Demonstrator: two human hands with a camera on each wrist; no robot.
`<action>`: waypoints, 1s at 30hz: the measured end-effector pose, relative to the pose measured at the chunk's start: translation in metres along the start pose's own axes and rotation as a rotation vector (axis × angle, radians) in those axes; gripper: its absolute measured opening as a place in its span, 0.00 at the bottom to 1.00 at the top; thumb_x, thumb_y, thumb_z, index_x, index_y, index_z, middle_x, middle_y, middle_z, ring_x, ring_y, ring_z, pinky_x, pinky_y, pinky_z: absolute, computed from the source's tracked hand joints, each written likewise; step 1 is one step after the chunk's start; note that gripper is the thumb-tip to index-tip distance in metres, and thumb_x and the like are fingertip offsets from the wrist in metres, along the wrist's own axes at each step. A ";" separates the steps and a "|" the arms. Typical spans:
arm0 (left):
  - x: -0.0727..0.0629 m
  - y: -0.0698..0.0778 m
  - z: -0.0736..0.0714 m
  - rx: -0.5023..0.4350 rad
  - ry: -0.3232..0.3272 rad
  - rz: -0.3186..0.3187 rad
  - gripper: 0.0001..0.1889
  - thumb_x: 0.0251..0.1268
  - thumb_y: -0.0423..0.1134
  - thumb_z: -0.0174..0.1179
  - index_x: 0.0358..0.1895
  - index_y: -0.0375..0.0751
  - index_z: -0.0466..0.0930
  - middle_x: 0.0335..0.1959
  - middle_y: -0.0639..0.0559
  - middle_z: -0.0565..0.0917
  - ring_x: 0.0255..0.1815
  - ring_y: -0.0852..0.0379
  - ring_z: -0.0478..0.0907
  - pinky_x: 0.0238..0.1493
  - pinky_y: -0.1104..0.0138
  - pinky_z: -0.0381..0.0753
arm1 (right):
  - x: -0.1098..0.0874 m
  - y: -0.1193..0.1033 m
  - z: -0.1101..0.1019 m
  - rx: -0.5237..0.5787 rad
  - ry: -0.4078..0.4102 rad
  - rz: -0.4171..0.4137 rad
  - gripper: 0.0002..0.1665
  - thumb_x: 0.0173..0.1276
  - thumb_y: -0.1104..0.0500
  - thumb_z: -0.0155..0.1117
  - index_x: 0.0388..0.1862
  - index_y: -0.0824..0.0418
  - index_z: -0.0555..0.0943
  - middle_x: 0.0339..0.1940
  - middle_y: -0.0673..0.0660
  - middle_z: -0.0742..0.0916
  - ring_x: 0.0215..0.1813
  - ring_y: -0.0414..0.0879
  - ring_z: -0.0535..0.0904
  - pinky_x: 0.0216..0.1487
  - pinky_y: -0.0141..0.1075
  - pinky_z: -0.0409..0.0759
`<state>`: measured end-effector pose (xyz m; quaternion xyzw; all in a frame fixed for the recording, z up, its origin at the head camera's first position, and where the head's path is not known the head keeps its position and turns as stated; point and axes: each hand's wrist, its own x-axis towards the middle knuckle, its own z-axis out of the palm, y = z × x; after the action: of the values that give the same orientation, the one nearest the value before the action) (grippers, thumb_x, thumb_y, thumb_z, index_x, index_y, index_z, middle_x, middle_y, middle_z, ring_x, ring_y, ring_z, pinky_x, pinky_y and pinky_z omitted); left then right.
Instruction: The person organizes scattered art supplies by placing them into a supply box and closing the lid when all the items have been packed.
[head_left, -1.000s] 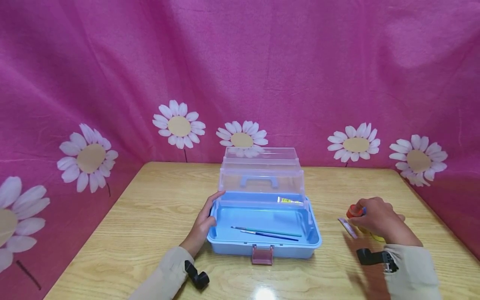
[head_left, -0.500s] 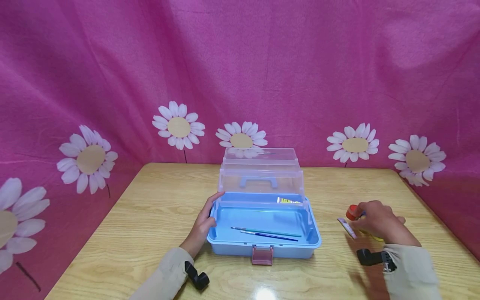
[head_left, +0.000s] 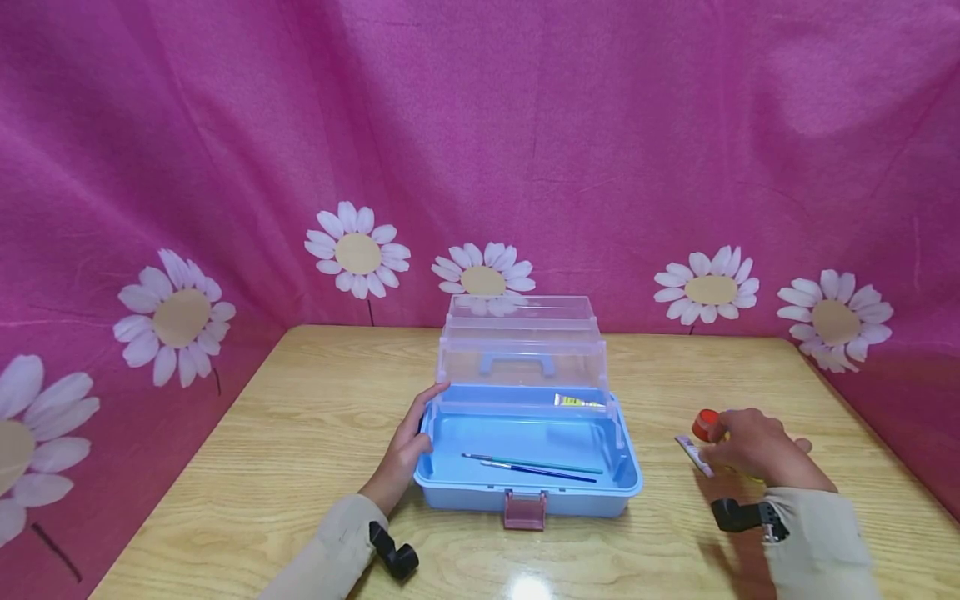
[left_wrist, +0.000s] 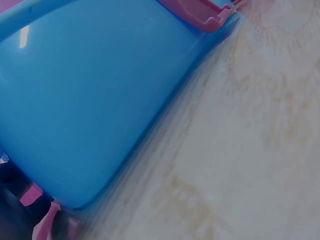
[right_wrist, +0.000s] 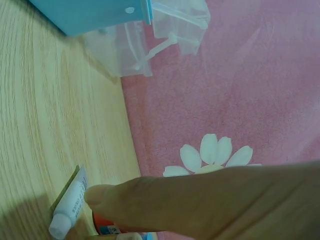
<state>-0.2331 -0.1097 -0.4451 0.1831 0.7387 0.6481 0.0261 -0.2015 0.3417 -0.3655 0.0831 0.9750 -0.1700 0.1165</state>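
My left hand (head_left: 401, 458) grips the left rim of a light blue storage box (head_left: 525, 502), its thumb over the edge. The box's clear pinkish lid (head_left: 525, 358) stands raised at the back. Two paintbrushes (head_left: 540, 468) lie inside, with a yellow-and-white tube (head_left: 577, 402) farther back. To the right, my right hand (head_left: 757, 450) hovers low over small items, fingers bent downward. Just at its fingertips are a small red jar (head_left: 705, 425) and a small white paint tube (head_left: 693, 456). In the right wrist view the thumb reaches beside the tube (right_wrist: 70, 207). Yellow and blue bits show partly behind the hand.
A wooden table (head_left: 315, 400) carries everything. Behind and beside it hangs a magenta cloth (head_left: 585, 150) printed with white daisies. The box's pink latch (head_left: 525, 511) hangs down in front.
My right hand has sunk slightly toward the table, and its fingertips have come away from the top of the red jar. The left hand and the box stay put.
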 end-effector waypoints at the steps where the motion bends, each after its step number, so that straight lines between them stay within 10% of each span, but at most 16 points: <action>1: 0.000 0.000 0.000 -0.001 0.000 0.001 0.42 0.51 0.27 0.40 0.71 0.71 0.57 0.77 0.62 0.47 0.77 0.51 0.43 0.70 0.38 0.42 | 0.000 0.000 0.000 -0.001 0.001 0.001 0.22 0.51 0.48 0.73 0.38 0.63 0.81 0.38 0.65 0.80 0.38 0.61 0.72 0.39 0.65 0.58; 30: -0.001 0.002 0.000 -0.007 -0.001 0.006 0.42 0.51 0.27 0.41 0.70 0.72 0.58 0.76 0.65 0.48 0.77 0.53 0.44 0.70 0.39 0.43 | -0.004 -0.013 0.014 -0.061 0.022 -0.028 0.14 0.47 0.53 0.78 0.26 0.60 0.84 0.38 0.68 0.68 0.43 0.67 0.63 0.47 0.74 0.45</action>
<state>-0.2321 -0.1096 -0.4436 0.1858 0.7360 0.6505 0.0253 -0.1975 0.3238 -0.3733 0.0680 0.9820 -0.1409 0.1059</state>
